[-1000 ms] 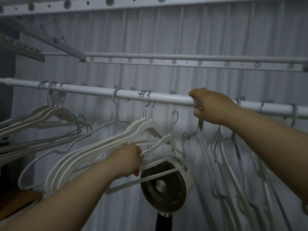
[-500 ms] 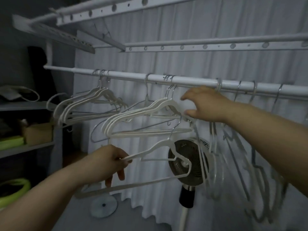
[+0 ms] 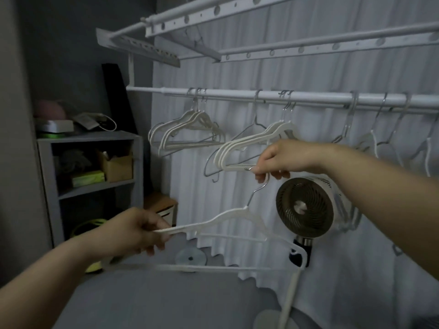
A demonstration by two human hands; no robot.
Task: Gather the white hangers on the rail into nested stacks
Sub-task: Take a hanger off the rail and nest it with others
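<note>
I can read no text, label, brand or number anywhere here: not on the fan (image 3: pixel 304 207) by my right hand, nor on the boxes on the grey shelf unit (image 3: pixel 90 138).

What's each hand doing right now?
Left hand: closed on the loose white hanger's shoulder.
Right hand: closed on that hanger's metal hook.

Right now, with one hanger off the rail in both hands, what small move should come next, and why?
Probably lift the loose hanger and hook it onto the rail beside the middle stack. The right hand pinches its metal hook, the left hand holds its shoulder, and it hangs below that stack.
</note>
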